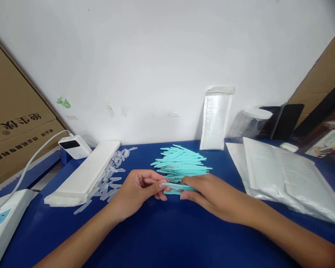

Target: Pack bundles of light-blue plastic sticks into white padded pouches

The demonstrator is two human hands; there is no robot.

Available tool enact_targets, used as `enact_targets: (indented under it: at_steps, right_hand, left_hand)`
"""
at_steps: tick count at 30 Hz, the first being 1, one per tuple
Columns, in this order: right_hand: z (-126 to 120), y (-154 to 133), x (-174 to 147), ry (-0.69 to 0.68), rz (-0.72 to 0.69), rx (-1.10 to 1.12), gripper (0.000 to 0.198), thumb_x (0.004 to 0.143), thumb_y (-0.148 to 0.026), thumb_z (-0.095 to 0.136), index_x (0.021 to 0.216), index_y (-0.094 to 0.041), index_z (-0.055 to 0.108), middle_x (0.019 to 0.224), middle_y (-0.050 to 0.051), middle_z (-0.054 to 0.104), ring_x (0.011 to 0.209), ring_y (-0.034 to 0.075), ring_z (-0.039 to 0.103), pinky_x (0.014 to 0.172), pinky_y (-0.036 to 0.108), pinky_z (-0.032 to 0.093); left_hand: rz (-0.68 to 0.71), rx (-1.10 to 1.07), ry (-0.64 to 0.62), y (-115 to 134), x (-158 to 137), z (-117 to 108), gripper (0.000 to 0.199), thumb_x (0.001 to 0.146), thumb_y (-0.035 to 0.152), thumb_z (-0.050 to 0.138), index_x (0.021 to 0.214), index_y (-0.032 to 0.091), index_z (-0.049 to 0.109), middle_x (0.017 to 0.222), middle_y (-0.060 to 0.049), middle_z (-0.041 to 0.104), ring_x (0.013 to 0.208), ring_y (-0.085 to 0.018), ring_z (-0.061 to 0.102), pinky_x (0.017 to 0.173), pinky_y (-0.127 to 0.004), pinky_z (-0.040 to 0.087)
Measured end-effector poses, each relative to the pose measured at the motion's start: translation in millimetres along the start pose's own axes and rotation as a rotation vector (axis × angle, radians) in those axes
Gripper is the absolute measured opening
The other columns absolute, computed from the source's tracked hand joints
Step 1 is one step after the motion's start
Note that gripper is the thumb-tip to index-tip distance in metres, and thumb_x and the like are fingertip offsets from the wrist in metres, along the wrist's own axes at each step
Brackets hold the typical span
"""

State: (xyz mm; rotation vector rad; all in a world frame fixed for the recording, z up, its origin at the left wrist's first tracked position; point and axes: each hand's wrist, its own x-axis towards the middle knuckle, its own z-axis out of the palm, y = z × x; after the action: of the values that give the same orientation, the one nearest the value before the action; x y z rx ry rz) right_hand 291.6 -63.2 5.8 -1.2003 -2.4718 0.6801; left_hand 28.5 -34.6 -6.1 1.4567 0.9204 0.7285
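Left hand (pixel 141 190) pinches one end of a slim turquoise tool (pixel 176 187) between thumb and fingers; right hand (pixel 212 193) is closed on its other end. Tool lies roughly level at the near edge of a turquoise tool pile (pixel 181 160) on the blue surface (pixel 156 238). Leftward: scattered translucent sleeves (pixel 111 182), beside stacked white packets (pixel 80 175).

Bright, diffuse light fills my view, paling the wall (pixel 145 56) and glinting off the pouches (pixel 279 167). A faint shadow edges the propped pouch (pixel 217 121). Detail is slightly soft around my fingers (pixel 158 186); wide-angle distortion stretches my forearms (pixel 86 229) and the power strip (pixel 12 216) toward the edges, where the bottle (pixel 328 137) looks blurred.
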Motion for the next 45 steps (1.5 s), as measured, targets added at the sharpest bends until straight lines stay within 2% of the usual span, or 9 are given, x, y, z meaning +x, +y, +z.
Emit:
enact_targets:
  at_steps: [4, 6, 8, 12, 16, 25, 30, 36, 45]
  right_hand:
    - [-2.2, 8.4, 0.5, 0.017, 0.108, -0.063, 0.029, 0.103, -0.052, 0.064, 0.101, -0.024, 0.066, 0.088, 0.004, 0.074, 0.074, 0.023, 0.068, 0.064, 0.031, 0.040]
    - [-6.6, 13.8, 0.7, -0.010, 0.171, -0.086, 0.027, 0.101, -0.050, 0.069, 0.106, -0.023, 0.068, 0.085, 0.004, 0.074, 0.071, 0.022, 0.068, 0.063, 0.030, 0.040]
    - [-12.4, 17.8, 0.4, -0.061, 0.220, -0.074, 0.027, 0.100, -0.049, 0.069, 0.101, -0.023, 0.069, 0.082, 0.004, 0.073, 0.067, 0.021, 0.066, 0.060, 0.030, 0.038]
    - [-23.2, 21.9, 0.1, -0.143, 0.264, 0.010, 0.031, 0.101, -0.051, 0.066, 0.093, -0.021, 0.068, 0.082, 0.004, 0.072, 0.068, 0.020, 0.064, 0.059, 0.029, 0.037]
    - [-26.2, 27.1, 0.8, -0.152, 0.266, 0.042, 0.034, 0.101, -0.053, 0.067, 0.091, -0.020, 0.066, 0.079, 0.003, 0.070, 0.067, 0.019, 0.062, 0.060, 0.029, 0.037]
    - [-30.2, 33.1, 1.2, -0.118, 0.287, 0.008, 0.032, 0.097, -0.052, 0.072, 0.097, -0.020, 0.065, 0.077, 0.001, 0.066, 0.066, 0.019, 0.059, 0.059, 0.029, 0.036]
    - [-35.4, 34.5, -1.3, -0.159, 0.308, 0.035, 0.027, 0.097, -0.048, 0.071, 0.095, -0.021, 0.069, 0.082, 0.002, 0.069, 0.072, 0.020, 0.063, 0.063, 0.030, 0.039]
    - [-35.9, 34.7, -3.6, -0.186, 0.303, -0.007, 0.034, 0.099, -0.054, 0.066, 0.090, -0.021, 0.065, 0.086, 0.005, 0.070, 0.075, 0.023, 0.062, 0.064, 0.032, 0.037]
    - [-34.1, 37.3, -2.9, -0.179, 0.263, 0.080, 0.042, 0.098, -0.061, 0.064, 0.090, -0.020, 0.062, 0.084, 0.003, 0.066, 0.072, 0.020, 0.058, 0.063, 0.031, 0.038]
  left_hand:
    - [0.119, 0.460, 0.142, 6.4, -1.5, -16.2, 0.043, 0.100, 0.055, 0.064, 0.128, 0.024, 0.072, 0.088, -0.004, 0.081, 0.062, -0.017, 0.068, 0.065, -0.030, 0.054]
    - [0.224, 0.864, 0.279, 14.1, -2.9, -38.3, 0.038, 0.099, 0.055, 0.065, 0.122, 0.026, 0.076, 0.077, -0.002, 0.075, 0.066, -0.018, 0.065, 0.066, -0.029, 0.049]
    - [0.199, 1.096, 0.276, 22.7, -4.9, -67.0, 0.035, 0.097, 0.056, 0.066, 0.105, 0.025, 0.080, 0.071, -0.002, 0.070, 0.065, -0.019, 0.063, 0.062, -0.029, 0.044]
    - [-0.046, 1.073, 0.083, 32.0, -10.8, -119.7, 0.043, 0.088, 0.064, 0.071, 0.104, 0.024, 0.079, 0.072, -0.001, 0.066, 0.064, -0.019, 0.060, 0.058, -0.027, 0.044]
    - [-0.198, 1.033, 0.015, 29.0, -15.0, -139.9, 0.047, 0.078, 0.066, 0.079, 0.105, 0.027, 0.079, 0.084, -0.003, 0.068, 0.073, -0.021, 0.063, 0.062, -0.027, 0.049]
    - [-0.356, 0.988, -0.098, 41.0, -23.2, -135.4, 0.042, 0.067, 0.048, 0.083, 0.103, 0.026, 0.080, 0.085, -0.002, 0.064, 0.076, -0.022, 0.062, 0.066, -0.027, 0.049]
    - [-0.367, 0.990, -0.123, 38.3, -19.3, -130.2, 0.029, 0.069, 0.045, 0.081, 0.089, 0.024, 0.081, 0.079, -0.001, 0.061, 0.072, -0.020, 0.058, 0.063, -0.026, 0.043]
    - [-0.295, 0.952, -0.202, 31.2, -15.9, -115.7, 0.035, 0.085, 0.057, 0.072, 0.087, 0.023, 0.076, 0.081, -0.004, 0.067, 0.074, -0.021, 0.057, 0.063, -0.027, 0.039]
    - [-0.077, 0.775, -0.087, 18.9, -3.5, -78.7, 0.039, 0.097, 0.060, 0.061, 0.095, 0.022, 0.068, 0.079, 0.000, 0.063, 0.072, -0.018, 0.055, 0.063, -0.027, 0.042]
